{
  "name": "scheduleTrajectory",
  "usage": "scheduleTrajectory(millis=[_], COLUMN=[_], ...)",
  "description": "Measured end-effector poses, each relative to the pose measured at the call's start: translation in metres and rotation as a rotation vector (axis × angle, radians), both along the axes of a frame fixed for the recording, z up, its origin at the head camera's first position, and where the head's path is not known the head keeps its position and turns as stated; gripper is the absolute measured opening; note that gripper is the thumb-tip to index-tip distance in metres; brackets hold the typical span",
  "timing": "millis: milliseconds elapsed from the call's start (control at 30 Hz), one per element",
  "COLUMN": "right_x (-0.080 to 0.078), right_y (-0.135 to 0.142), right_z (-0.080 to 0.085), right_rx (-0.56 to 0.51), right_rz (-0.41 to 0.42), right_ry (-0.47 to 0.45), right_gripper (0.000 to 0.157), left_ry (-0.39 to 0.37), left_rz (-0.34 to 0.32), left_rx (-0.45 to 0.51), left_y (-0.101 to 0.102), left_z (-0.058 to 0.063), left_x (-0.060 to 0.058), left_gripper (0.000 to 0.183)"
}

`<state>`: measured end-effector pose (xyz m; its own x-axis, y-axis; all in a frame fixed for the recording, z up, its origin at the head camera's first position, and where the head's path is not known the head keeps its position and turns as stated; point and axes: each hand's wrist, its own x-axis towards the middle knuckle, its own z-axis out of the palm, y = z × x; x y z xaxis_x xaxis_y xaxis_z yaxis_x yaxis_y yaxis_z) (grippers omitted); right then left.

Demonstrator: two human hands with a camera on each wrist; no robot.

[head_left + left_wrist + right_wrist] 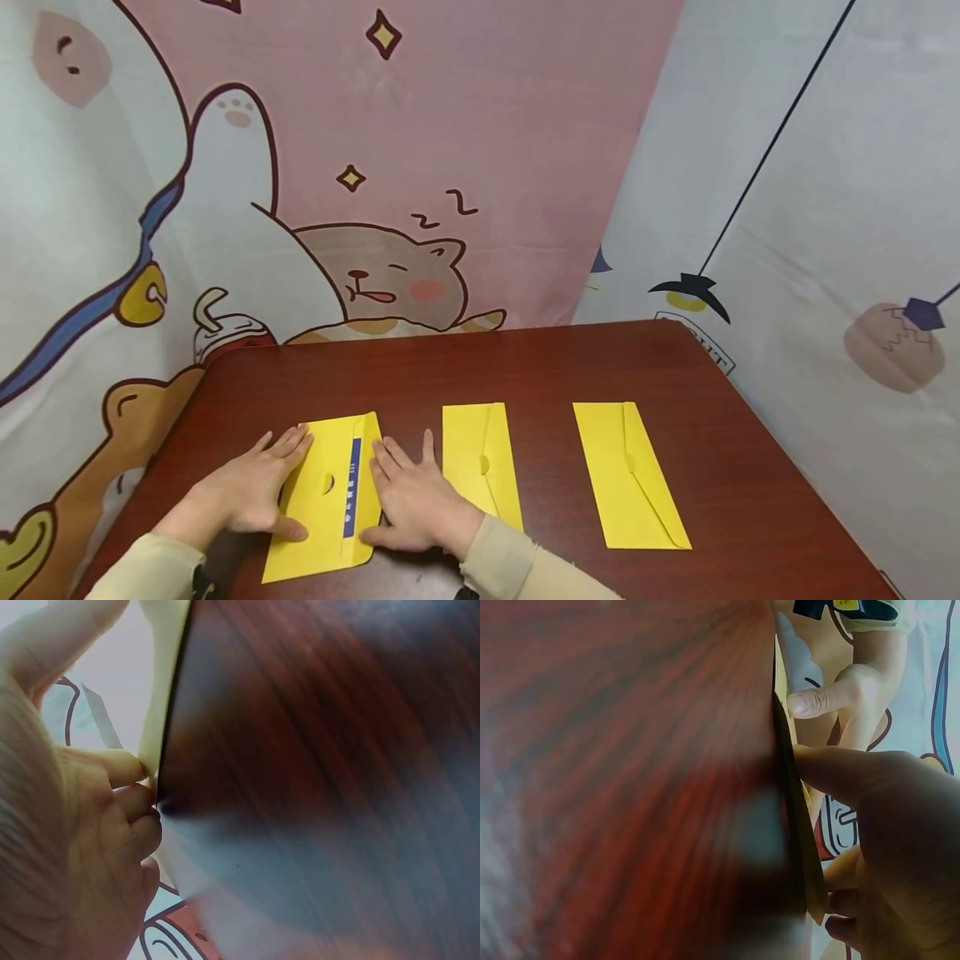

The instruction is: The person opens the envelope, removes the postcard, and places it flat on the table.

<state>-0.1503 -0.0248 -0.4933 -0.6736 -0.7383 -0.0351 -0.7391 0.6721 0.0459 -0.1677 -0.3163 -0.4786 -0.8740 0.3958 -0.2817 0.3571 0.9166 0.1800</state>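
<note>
Keeping the leftmost yellow envelope flat calls for light, even pressure: the left hand rests spread on its left side, thumb on the paper, while the right hand, fingers extended, touches the turned-out flap beside the blue strip. Working that flap along its crease should avoid a skewed fold. Rightward room is tight, since the middle envelope lies just beside the right hand; more bare tabletop shows beyond the leftmost envelope's far edge.
</note>
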Motion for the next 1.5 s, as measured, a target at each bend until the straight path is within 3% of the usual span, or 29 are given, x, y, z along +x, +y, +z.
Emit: scheduleTrajectory(millis=[233, 433, 833, 1167, 1333, 1500], right_x=[-0.002, -0.005, -0.008, -0.008, -0.008, -0.009], right_y=[-0.001, -0.003, -0.002, -0.001, -0.001, 0.0], right_z=[0.001, 0.004, 0.004, 0.004, 0.004, 0.004], right_rx=[0.004, 0.009, 0.001, 0.001, 0.002, 0.008], right_rz=[-0.006, -0.015, -0.013, -0.002, -0.003, -0.003], right_ry=[-0.053, -0.118, -0.165, -0.159, -0.176, -0.19], right_gripper=[0.098, 0.098, 0.098, 0.098, 0.098, 0.097], left_ry=[-0.027, -0.073, 0.102, 0.1, 0.068, 0.045], left_rz=[0.017, 0.097, 0.258, 0.417, 0.483, 0.488], left_rx=[0.02, 0.07, 0.007, 0.051, 0.078, 0.074], left_y=[0.001, 0.014, 0.053, 0.074, 0.084, 0.091], left_z=[0.001, 0.005, 0.003, 0.001, 0.004, 0.005], left_x=[0.001, -0.001, -0.012, -0.011, -0.012, -0.015], left_gripper=[0.147, 0.141, 0.091, 0.092, 0.063, 0.046])
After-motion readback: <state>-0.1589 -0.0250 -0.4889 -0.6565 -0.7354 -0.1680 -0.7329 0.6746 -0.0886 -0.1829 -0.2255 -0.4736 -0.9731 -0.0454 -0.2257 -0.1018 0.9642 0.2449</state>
